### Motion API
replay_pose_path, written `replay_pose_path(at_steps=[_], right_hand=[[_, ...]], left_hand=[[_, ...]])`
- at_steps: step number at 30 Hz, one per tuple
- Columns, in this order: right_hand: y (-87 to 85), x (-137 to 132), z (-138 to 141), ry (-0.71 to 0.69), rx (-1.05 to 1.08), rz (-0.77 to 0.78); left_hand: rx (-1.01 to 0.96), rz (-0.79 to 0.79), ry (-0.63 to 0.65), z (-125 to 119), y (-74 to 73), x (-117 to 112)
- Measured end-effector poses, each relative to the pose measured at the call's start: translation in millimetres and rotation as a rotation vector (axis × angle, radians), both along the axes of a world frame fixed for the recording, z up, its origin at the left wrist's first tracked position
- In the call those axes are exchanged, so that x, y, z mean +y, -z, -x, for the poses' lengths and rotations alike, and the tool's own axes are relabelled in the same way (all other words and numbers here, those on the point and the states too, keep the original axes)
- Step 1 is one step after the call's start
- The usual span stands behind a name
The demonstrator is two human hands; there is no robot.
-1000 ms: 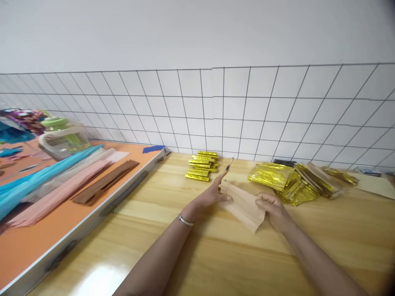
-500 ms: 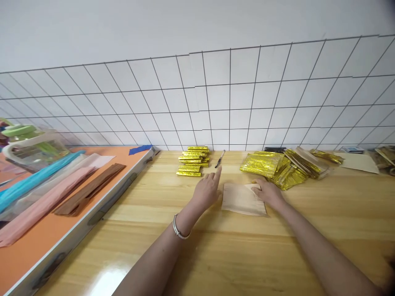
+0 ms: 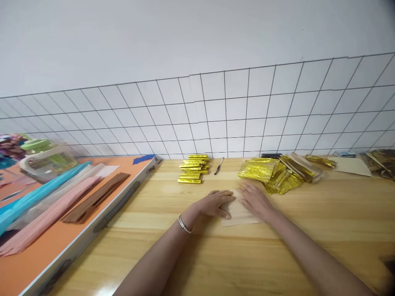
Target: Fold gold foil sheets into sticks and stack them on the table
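A thin beige sheet [image 3: 242, 214], like paper or cloth, lies flat on the wooden table in front of me. My left hand [image 3: 216, 203] rests over its left edge, fingers stretched out and thumb apart. Across the sheet's upper right part lies my right hand [image 3: 255, 201], fingers extended and a little blurred. Both hands cover the sheet's far edge in part. Just beyond the right hand is a heap of gold foil pieces [image 3: 259, 169]. Further back on the left, narrow gold foil strips [image 3: 190, 174] are piled up, with a pen [image 3: 219, 166] beside them.
An orange-topped board [image 3: 123, 187] on the left carries brown folded paper [image 3: 95, 198], pink paper [image 3: 58, 209], blue paper [image 3: 46, 185] and a clear container with a green lid [image 3: 38, 144]. At the back right lie a pale card [image 3: 352, 165] and dark brown pieces [image 3: 382, 162]. A gridded white wall [image 3: 212, 111] stands behind.
My left hand has moved right and down onto the sheet, from pointing toward the pen. My right hand has slid left from the sheet's right edge. The view has tilted up slightly.
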State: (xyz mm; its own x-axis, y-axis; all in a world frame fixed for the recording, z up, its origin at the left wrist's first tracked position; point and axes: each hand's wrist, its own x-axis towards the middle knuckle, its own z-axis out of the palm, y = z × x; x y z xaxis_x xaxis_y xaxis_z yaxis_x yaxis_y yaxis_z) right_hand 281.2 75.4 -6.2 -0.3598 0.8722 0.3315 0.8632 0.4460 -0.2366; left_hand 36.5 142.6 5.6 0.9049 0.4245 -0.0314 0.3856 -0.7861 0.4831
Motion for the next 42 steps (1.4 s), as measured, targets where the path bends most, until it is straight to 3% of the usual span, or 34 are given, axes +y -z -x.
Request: replay_pose_path(at_steps=[6,11,13,17,22,25,32,42], right_hand=[[14.7,-5.3,15.5,-0.087,-0.079,0.091],[16.7,-3.0,14.0,-0.084,-0.082,0.11],[16.2,-2.5,12.7,-0.093,-0.081,0.12],[5.9,-10.9,3.8,-0.134,-0.084,0.155],[-20.4,-39.2,-14.9,-0.224,-0.084,0.251],[-26.8,-50.1,-21.1,-0.242,-0.114,0.263],[-11.9,-44.6,-17.6,-0.212,-0.004,0.132],[-7.4,-33.5,-15.5,-0.176,0.173,0.139]], left_hand=[[0.064,-0.127,-0.125,17.1,-13.0,3.3],[0.025,-0.075,0.002,20.6,-9.0,-25.1],[0.033,-0.088,-0.016,22.1,-3.8,-34.3],[0.005,-0.109,-0.032,26.2,2.6,-41.1],[-0.019,-0.104,-0.028,28.5,2.1,-40.0],[-0.015,-0.092,-0.014,29.0,1.6,-39.4],[-0.068,-0.08,-0.028,29.5,4.3,-39.1],[-0.151,-0.092,-0.164,24.3,8.6,-41.4]])
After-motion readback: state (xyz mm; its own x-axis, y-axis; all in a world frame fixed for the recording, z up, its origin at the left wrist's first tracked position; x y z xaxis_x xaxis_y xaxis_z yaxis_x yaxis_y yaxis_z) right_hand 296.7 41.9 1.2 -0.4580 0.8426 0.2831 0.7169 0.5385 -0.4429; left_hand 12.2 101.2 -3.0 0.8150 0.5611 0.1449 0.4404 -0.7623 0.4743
